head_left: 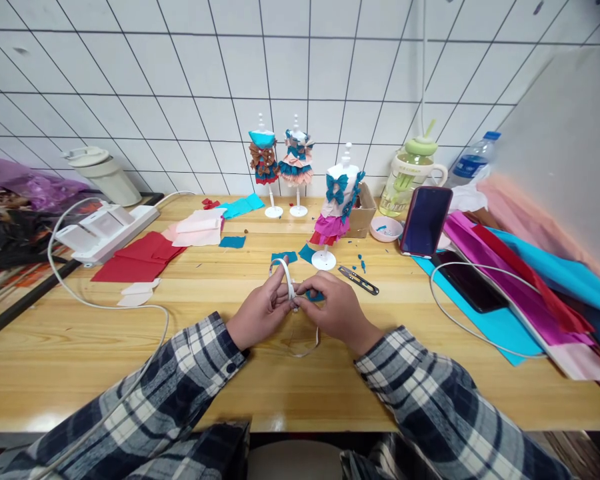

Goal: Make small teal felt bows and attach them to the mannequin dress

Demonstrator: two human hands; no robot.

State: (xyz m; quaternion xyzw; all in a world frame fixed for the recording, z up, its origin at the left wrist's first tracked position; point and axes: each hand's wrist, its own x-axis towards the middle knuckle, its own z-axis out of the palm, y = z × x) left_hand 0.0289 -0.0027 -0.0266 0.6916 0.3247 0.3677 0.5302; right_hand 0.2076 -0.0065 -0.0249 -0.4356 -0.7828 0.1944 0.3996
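Above the front middle of the table, my left hand (261,312) pinches a narrow white ribbon (290,283), which loops up over its fingers. My right hand (338,311) is closed on the same ribbon, its fingertips meeting those of the left. A loose end hangs below toward the tabletop. What else lies between the fingertips is too small to make out. Just beyond my hands stands a small dress form (344,190) with teal bows and a pink and red skirt. Thread snips (359,280) lie right of my right hand, near teal fabric scraps (283,257).
Two more dressed forms (296,160) stand near the tiled wall. Red fabric (140,257) and a power strip (113,233) lie left. At right are a propped phone (426,220), a jug (411,177), a flat phone (473,283), a white cable and layered coloured fabrics (525,287).
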